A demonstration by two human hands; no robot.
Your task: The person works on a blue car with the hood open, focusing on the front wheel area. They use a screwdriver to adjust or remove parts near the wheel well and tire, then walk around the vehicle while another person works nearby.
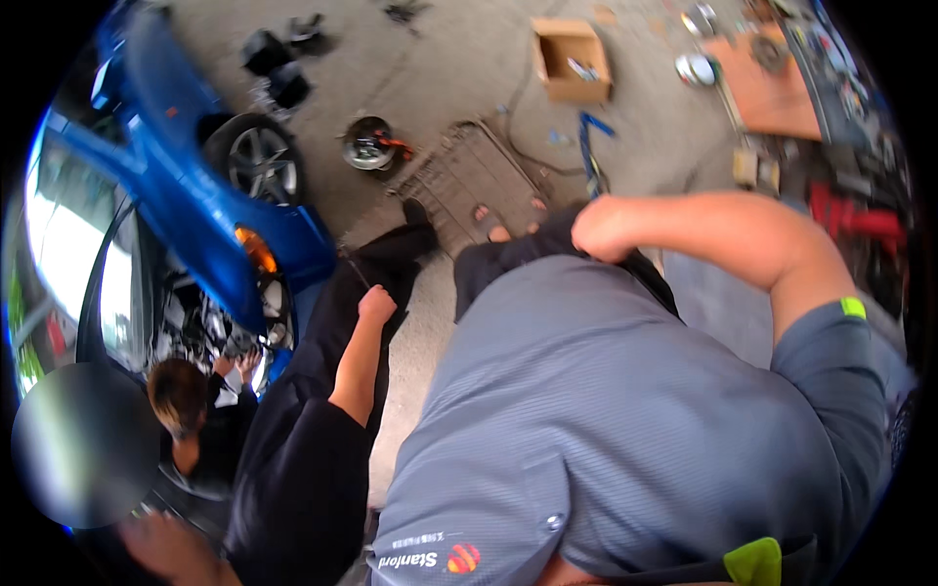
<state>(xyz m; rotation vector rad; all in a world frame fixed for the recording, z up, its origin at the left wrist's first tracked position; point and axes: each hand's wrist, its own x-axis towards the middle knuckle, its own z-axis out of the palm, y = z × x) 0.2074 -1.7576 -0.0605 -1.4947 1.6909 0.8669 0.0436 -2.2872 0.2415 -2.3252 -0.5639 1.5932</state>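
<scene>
My right hand is closed in a fist against my black trousers, in front of the belly of my grey shirt. Its fingers are turned away, so what they hold, if anything, is hidden. My left hand and arm are out of view. To my left stands a co-worker in black, whose hand is closed around a thin dark rod. Another person leans over the open engine bay of a blue car, both hands among the parts. A blurred hand shows at the lower left.
Ahead of my sandalled feet lies a worn brown board, with a round metal bowl beside it. Farther off are blue bars, an open cardboard box and black parts. A cluttered bench stands at right.
</scene>
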